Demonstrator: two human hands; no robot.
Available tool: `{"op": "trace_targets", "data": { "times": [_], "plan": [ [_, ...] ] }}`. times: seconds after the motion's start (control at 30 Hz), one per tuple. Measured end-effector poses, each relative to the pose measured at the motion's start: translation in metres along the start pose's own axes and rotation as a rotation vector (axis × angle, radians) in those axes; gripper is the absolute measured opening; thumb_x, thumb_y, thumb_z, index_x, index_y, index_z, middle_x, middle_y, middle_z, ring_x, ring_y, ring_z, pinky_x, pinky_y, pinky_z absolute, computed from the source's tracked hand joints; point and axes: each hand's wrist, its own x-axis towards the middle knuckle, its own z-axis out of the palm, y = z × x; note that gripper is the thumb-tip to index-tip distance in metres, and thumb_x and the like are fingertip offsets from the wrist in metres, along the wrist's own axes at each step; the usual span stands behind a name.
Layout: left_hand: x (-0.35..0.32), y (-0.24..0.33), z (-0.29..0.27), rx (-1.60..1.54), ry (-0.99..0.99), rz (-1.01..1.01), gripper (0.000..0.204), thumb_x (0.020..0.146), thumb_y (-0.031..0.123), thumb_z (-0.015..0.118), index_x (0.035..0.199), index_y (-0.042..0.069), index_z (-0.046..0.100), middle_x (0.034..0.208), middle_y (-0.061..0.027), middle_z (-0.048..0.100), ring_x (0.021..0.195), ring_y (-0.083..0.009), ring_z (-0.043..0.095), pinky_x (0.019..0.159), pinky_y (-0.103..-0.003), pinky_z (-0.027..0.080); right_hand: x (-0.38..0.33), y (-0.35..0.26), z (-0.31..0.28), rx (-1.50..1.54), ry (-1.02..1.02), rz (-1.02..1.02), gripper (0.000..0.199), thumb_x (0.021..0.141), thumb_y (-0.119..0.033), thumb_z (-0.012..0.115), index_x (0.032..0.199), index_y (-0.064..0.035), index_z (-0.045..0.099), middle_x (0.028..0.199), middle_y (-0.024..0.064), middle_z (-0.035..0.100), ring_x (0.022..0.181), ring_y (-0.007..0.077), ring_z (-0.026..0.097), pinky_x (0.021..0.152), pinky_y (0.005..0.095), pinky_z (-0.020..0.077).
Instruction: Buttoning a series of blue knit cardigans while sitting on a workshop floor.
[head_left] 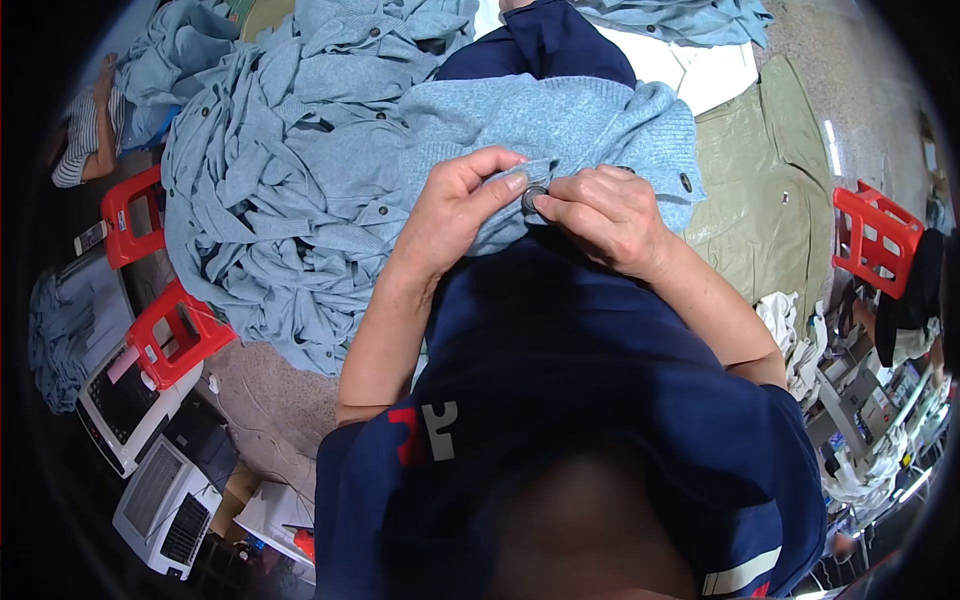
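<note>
A light blue knitted cardigan lies across my lap. My left hand is closed, pinching a fold of its edge between thumb and forefinger. A round dark grey button shows between my two hands, beside the left thumb. My right hand is closed at that spot, its thumb and curled fingers gripping the button's near side. Whether its other fingers also hold cloth is hidden. Another dark button sits on the cardigan near its ribbed right end.
A large heap of blue knitted garments spreads to my left. An olive sheet lies to the right. Red plastic stools stand on the left, another red stool at right. A person in a striped shirt is at far left.
</note>
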Motion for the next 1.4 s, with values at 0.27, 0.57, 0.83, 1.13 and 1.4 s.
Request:
{"op": "trace_targets", "data": {
  "times": [0.27, 0.57, 0.83, 1.13, 1.4],
  "plan": [
    [-0.009, 0.012, -0.006, 0.533, 0.108, 0.279, 0.028, 0.076, 0.009, 0.078, 0.098, -0.001, 0.064, 0.09, -0.0029, 0.064, 0.085, -0.011, 0.059, 0.078, -0.026, 0.047, 0.02, -0.001, 0.005, 0.164, -0.044, 0.134, 0.017, 0.074, -0.003, 0.067, 0.089, -0.0032, 0.061, 0.089, 0.0082, 0.06, 0.069, 0.024, 0.062, 0.059, 0.0318, 0.0516],
    [-0.015, 0.02, -0.004, 0.917, 0.19, 0.599, 0.024, 0.076, 0.01, 0.075, 0.095, 0.002, 0.063, 0.087, -0.0096, 0.064, 0.077, -0.0255, 0.062, 0.067, -0.032, 0.049, 0.037, 0.002, 0.006, 0.414, -0.133, 0.47, 0.024, 0.069, 0.006, 0.064, 0.09, 0.0002, 0.056, 0.084, 0.0114, 0.058, 0.075, 0.0282, 0.061, 0.064, 0.0351, 0.0475],
    [-0.009, 0.007, -0.016, 1.144, 0.261, 0.698, 0.018, 0.078, 0.014, 0.074, 0.082, 0.004, 0.06, 0.07, -0.0077, 0.055, 0.061, -0.0262, 0.058, 0.053, -0.036, 0.045, 0.041, 0.001, 0.021, 0.446, 0.008, 0.594, 0.014, 0.067, 0.005, 0.062, 0.079, 0.0028, 0.056, 0.078, 0.0123, 0.059, 0.07, 0.0267, 0.061, 0.06, 0.0328, 0.046],
    [0.008, -0.017, -0.018, 1.322, 0.501, 0.957, 0.011, 0.071, 0.006, 0.071, 0.074, 0.004, 0.06, 0.066, -0.0075, 0.053, 0.057, -0.0246, 0.052, 0.052, -0.036, 0.04, 0.034, 0.002, 0.016, -0.01, -0.029, 0.253, 0.023, 0.07, -0.002, 0.065, 0.092, -0.0051, 0.057, 0.101, 0.0093, 0.06, 0.075, 0.0267, 0.061, 0.065, 0.0366, 0.0494],
    [-0.03, -0.029, -0.088, 1.031, 0.178, 0.5, 0.017, 0.074, 0.016, 0.075, 0.079, 0.005, 0.063, 0.076, -0.0041, 0.057, 0.079, -0.0229, 0.054, 0.083, -0.036, 0.035, -0.015, 0.023, -0.033, 0.095, -0.151, 0.694, 0.026, 0.069, 0.008, 0.061, 0.094, -0.0006, 0.061, 0.089, 0.0103, 0.062, 0.086, 0.0302, 0.062, 0.073, 0.0353, 0.0497]
  ]
}}
